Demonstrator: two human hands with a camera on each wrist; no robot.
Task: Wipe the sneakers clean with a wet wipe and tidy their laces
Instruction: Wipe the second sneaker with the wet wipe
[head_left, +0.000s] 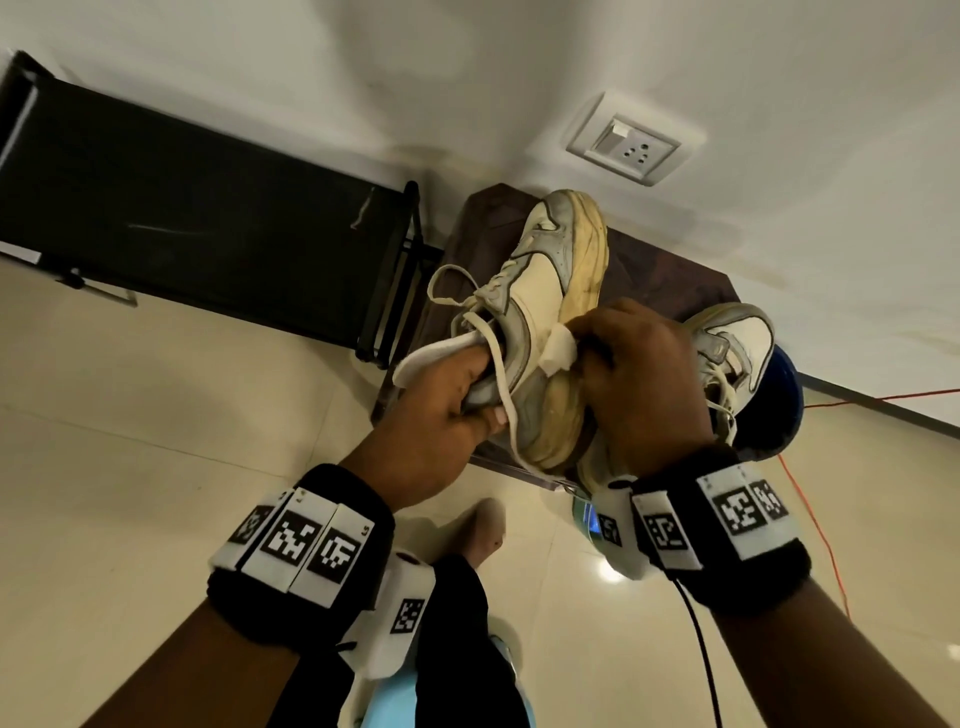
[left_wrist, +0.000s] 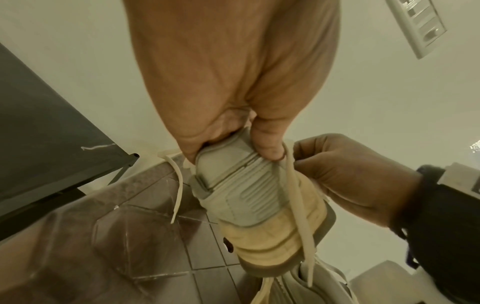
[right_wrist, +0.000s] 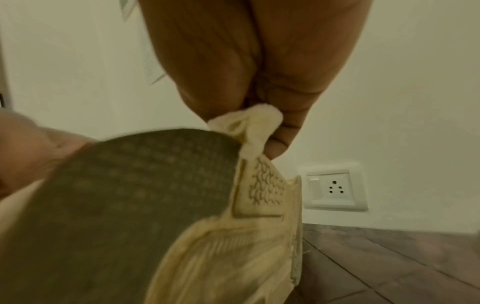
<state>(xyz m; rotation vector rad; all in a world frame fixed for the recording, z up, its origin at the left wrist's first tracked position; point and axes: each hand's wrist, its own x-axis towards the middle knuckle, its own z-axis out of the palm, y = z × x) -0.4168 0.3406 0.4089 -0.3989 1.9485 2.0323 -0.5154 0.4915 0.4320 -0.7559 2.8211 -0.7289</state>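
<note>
A worn white and grey sneaker (head_left: 550, 291) with a yellowed sole is held up on its side above a dark stool (head_left: 649, 270). My left hand (head_left: 441, 410) grips its heel collar, thumb on the heel tab (left_wrist: 233, 179). Its loose laces (head_left: 498, 374) hang over my left fingers. My right hand (head_left: 639, 374) pinches a bunched white wet wipe (head_left: 558, 351) against the sneaker's side by the sole. In the right wrist view the wipe (right_wrist: 255, 127) sits at the edge of the grey and yellow outsole (right_wrist: 145, 205). The second sneaker (head_left: 732, 353) lies behind my right hand.
A black rack or stand (head_left: 208, 223) stands left of the stool against the wall. A white wall socket (head_left: 631, 143) is above the sneaker. A blue round object (head_left: 784, 400) sits under the second sneaker. An orange cord (head_left: 815, 519) runs over the tiled floor at right.
</note>
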